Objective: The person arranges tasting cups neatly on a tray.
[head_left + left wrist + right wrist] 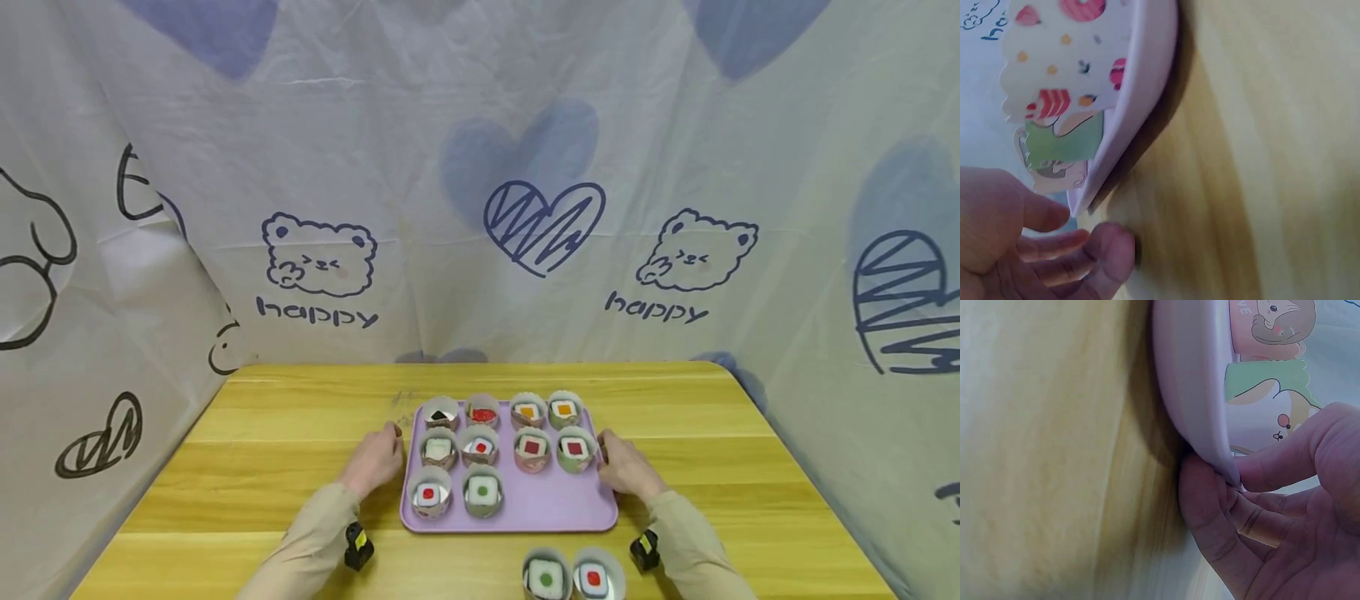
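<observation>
A pale purple tray (555, 504) lies on the table with several paper cups on it, each holding a small sushi-like piece, such as a white square piece with a green dot (482, 492). At its right edge my right hand (624, 467) pinches the rim, thumb above and fingers curled beneath, as the right wrist view shows. My left hand (377, 460) is beside the left edge, fingers loosely bent. In the left wrist view its thumb (1047, 212) comes close to the tray rim (1132, 103), with the other fingers lower down by the wood.
Two more paper cups stand in front of the tray: one with a green-dotted piece (546, 577), one with a red-dotted piece (594, 579). The wooden table (750, 500) ends at a hanging white cloth (427, 292) printed with bears and hearts.
</observation>
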{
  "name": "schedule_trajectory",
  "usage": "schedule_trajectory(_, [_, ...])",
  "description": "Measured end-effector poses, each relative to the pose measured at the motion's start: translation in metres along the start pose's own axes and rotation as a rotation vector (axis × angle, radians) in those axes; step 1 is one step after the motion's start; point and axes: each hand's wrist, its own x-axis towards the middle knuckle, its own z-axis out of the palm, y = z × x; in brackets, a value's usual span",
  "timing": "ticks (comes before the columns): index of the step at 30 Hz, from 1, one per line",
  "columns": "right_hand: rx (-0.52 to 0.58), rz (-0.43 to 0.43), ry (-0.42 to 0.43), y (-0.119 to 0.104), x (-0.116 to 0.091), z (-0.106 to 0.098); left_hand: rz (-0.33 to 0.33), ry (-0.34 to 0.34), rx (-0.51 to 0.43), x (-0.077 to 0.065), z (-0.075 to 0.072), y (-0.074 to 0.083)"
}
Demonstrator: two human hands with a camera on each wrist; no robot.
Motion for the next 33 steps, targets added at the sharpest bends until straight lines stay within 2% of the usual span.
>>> schedule_trajectory(7, [0.006, 0.018, -0.013, -0.001, 0.0, -0.001, -0.033, -0.044, -0.053, -0.002, 0.006, 0.003])
schedule_trajectory(15, [0.021, 0.029, -0.02, -0.002, -0.001, -0.001, 0.012, -0.048, -0.053, -0.003, 0.009, 0.007])
schedule_trajectory(20, [0.042, 0.036, -0.008, -0.003, -0.006, -0.005, 0.004, -0.06, -0.048, -0.001, 0.012, 0.009])
schedule_trajectory(22, [0.018, 0.02, 0.025, -0.005, -0.01, -0.009, -0.011, -0.067, -0.056, 0.0, 0.012, 0.01])
schedule_trajectory(25, [-0.038, -0.048, 0.114, -0.011, -0.017, -0.015, -0.006, -0.055, -0.06, 0.0, 0.012, 0.009])
schedule_trajectory(28, [-0.083, -0.168, 0.176, -0.023, -0.027, -0.021, 0.002, -0.033, -0.056, -0.001, 0.011, 0.008])
schedule_trajectory(30, [-0.089, -0.298, 0.149, -0.034, -0.037, -0.024, -0.001, -0.034, -0.064, -0.001, 0.01, 0.008])
schedule_trajectory(33, [-0.097, -0.457, 0.019, -0.054, -0.054, -0.023, -0.014, -0.041, -0.065, -0.002, 0.01, 0.008])
